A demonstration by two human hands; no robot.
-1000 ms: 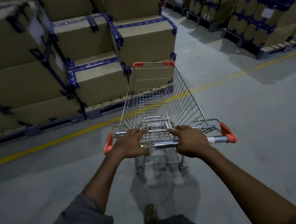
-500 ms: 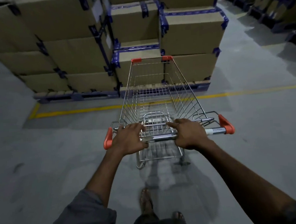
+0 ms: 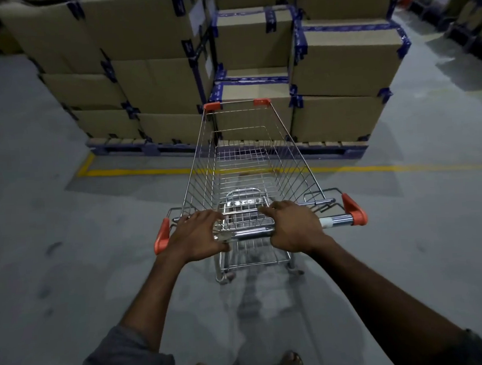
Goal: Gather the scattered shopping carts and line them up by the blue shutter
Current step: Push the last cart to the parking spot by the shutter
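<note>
A chrome wire shopping cart [image 3: 247, 164] with orange corner caps stands straight ahead of me on the grey floor, its basket holding nothing. My left hand [image 3: 196, 235] grips the left part of the chrome handle bar [image 3: 336, 220], near the orange end cap. My right hand [image 3: 292, 225] grips the bar just right of its middle. The cart's nose points at a stack of cardboard boxes. No blue shutter and no other cart is in view.
Stacked cardboard boxes [image 3: 339, 61] with blue tape sit on pallets [image 3: 146, 146] directly beyond the cart. A yellow floor line [image 3: 404, 167] runs across in front of them, cornering at the left. Open grey floor lies left and right. More pallets of boxes [image 3: 474, 23] stand at far right.
The cart and my view have swung leftward, so the box stack now sits squarely ahead and its left end and the yellow line's corner have come into view. Both hands kept their grip.
</note>
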